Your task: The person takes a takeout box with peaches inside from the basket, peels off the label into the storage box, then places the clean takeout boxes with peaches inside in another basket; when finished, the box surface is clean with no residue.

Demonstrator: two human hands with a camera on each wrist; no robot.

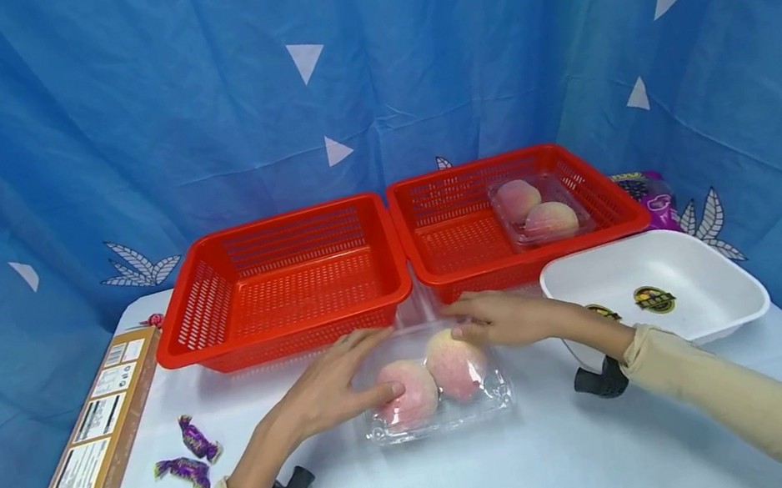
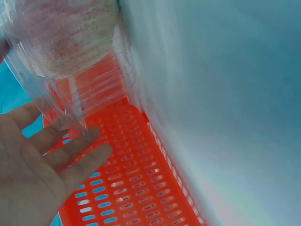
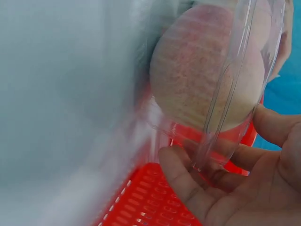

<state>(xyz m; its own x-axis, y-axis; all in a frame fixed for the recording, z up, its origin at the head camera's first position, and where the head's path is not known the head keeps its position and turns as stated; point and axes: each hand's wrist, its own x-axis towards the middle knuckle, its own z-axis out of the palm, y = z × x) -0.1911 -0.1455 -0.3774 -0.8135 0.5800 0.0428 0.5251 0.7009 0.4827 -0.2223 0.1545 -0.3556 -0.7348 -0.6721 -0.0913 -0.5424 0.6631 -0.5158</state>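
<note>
In the head view, a clear plastic clamshell box [image 1: 455, 421] with two pink and yellow peaches [image 1: 410, 393] is between both hands, close over the white table. My left hand [image 1: 326, 393] grips its left end, thumb over the top; the left wrist view shows the fingers [image 2: 75, 153] along the far rim. At the other end, my right hand [image 1: 511, 317] holds the box; in the right wrist view its thumb lies on one side and its fingers [image 3: 181, 181] curl round the edge.
Behind stand two red baskets: the left one [image 1: 291, 333], and the right one [image 1: 537, 254] holding another box of peaches [image 1: 550, 220]. A white tray [image 1: 698, 265] lies to the right, with purple packaging [image 1: 659, 212] behind. At left are a long cardboard box [image 1: 97, 440] and two purple-wrapped candies [image 1: 186, 473].
</note>
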